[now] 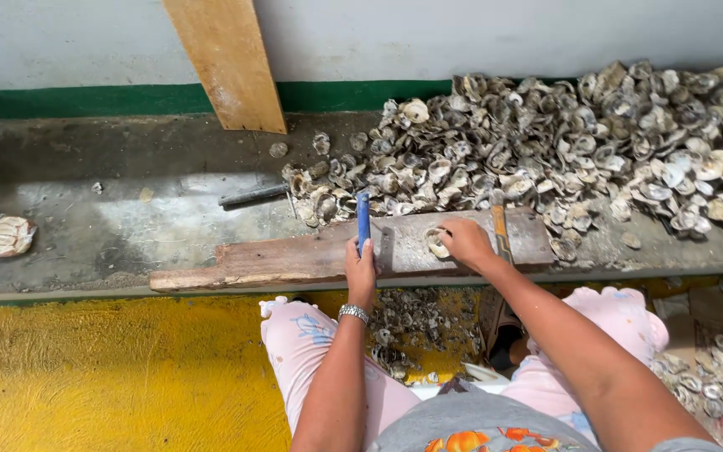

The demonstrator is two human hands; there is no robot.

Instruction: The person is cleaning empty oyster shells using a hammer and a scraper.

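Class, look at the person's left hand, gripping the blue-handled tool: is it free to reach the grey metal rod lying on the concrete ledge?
Probably yes. The grey metal rod lies uncovered, left of the shell pile, nothing between it and the left hand, though that hand holds the blue-handled tool.

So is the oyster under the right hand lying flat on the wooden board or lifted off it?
Flat on it. The oyster rests on the wooden board, pinned by the right hand; the left hand holds a blue-handled tool upright beside it.

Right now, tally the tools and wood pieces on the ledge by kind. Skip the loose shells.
Blue-handled tool, in the left hand: 1
Orange-handled tool, by the right hand: 1
Dark metal bar: 1
Flat wooden board: 1
Leaning wooden plank: 1
Total: 5
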